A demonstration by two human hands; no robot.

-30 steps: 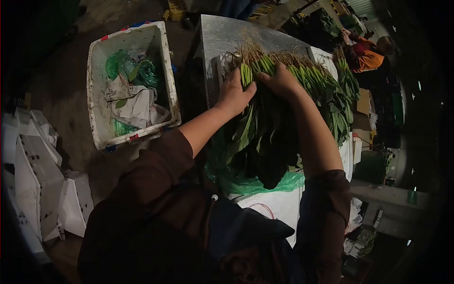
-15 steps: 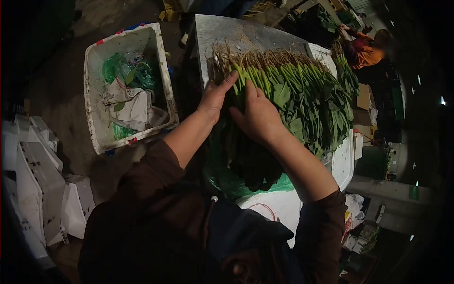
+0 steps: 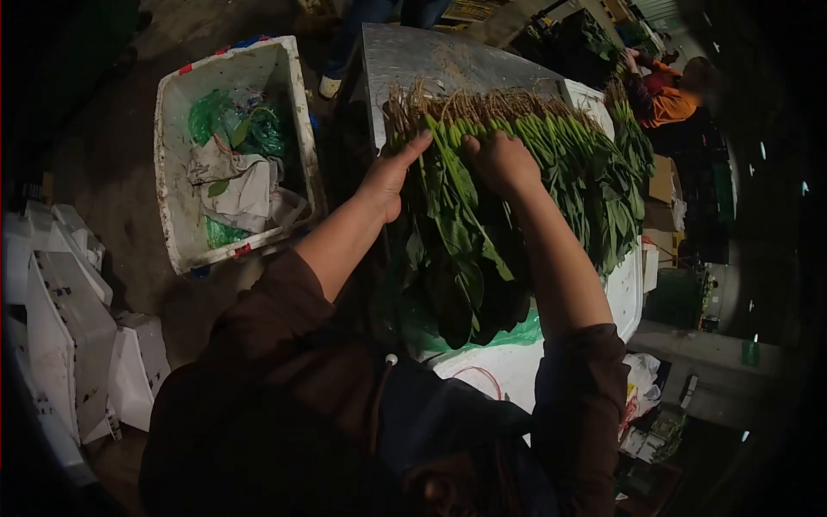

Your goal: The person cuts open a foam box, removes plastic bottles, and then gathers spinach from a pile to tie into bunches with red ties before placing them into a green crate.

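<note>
A long row of leafy greens (image 3: pixel 594 189) lies side by side, brown roots at the far side and dark leaves hanging towards me. At the row's left end my left hand (image 3: pixel 392 179) is closed around stems, its thumb on top and its other fingers hidden beneath. My right hand (image 3: pixel 506 164) is curled into a fist on stems just to the right, fingertips out of sight. Between the two hands, several stems with long leaves droop over a green plastic bag (image 3: pixel 517 332).
The greens rest on a metal table (image 3: pixel 457 56) and a white surface (image 3: pixel 461 366). A dirty white foam box (image 3: pixel 304 155) holding plastic and rags stands left. White foam pieces (image 3: pixel 73 345) lie lower left. A person in orange (image 3: pixel 672 103) handles greens at upper right.
My right hand has moved right, away from the left hand, and curled its fingers. More leaves show between the hands. A person's leg and shoe have come into view behind the table.
</note>
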